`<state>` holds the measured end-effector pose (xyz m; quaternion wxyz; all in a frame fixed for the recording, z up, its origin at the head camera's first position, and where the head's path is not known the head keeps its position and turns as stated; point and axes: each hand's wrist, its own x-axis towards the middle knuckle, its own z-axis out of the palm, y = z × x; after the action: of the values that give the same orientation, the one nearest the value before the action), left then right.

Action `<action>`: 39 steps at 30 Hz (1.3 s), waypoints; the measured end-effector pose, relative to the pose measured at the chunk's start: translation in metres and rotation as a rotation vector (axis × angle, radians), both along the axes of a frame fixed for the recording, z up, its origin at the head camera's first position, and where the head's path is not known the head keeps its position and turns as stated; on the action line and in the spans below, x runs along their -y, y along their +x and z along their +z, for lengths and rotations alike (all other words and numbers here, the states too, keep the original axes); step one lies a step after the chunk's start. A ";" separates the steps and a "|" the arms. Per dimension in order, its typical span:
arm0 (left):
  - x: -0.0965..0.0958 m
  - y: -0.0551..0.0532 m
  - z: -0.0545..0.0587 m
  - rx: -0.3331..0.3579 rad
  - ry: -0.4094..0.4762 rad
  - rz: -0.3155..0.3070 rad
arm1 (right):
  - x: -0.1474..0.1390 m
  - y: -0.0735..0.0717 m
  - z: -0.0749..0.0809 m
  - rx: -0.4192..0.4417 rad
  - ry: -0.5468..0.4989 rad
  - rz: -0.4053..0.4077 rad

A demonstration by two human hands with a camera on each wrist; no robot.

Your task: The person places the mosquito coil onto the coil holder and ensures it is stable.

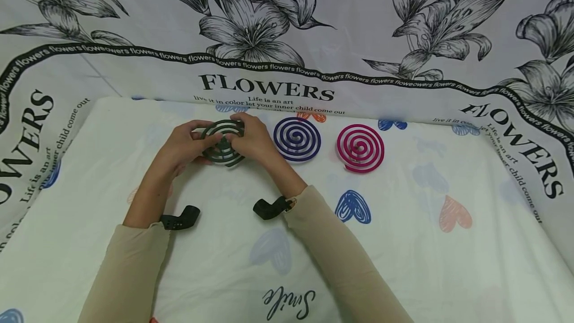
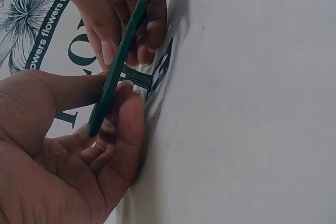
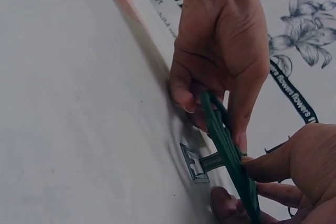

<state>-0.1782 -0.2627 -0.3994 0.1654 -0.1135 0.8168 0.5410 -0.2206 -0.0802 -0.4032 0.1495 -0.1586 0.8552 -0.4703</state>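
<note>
Both hands hold a dark green mosquito coil between them, near the far edge of the white cloth. On its left side, my left hand pinches the rim, thumb on top and fingers beneath. From the right, my right hand grips the other side the same way. The thumbs meet near the spiral's centre in the head view. Under the coil, a small stand with a flat stem and rectangular base shows in the right wrist view. In both wrist views the coil appears edge-on and tilted.
Right of the hands lie a purple-blue mosquito coil and a pink mosquito coil, side by side. The white cloth has printed hearts and slight wrinkles. Behind it hangs a flower-printed sheet. Black wrist cameras sit on both wrists.
</note>
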 end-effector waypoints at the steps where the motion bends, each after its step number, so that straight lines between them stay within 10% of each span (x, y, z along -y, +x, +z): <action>1: 0.000 0.000 0.001 -0.002 -0.001 -0.001 | 0.000 0.000 0.001 0.002 0.000 0.001; 29: -0.001 0.006 0.024 -0.019 -0.136 -0.024 | 0.000 0.011 0.022 -0.114 0.085 0.036; 39: 0.010 0.012 0.029 -0.177 -0.314 -0.051 | -0.020 0.011 0.037 -0.220 0.016 0.086</action>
<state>-0.1659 -0.2726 -0.3703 0.0869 -0.0689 0.9051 0.4105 -0.2091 -0.0601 -0.3665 0.0762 -0.2443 0.8626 -0.4363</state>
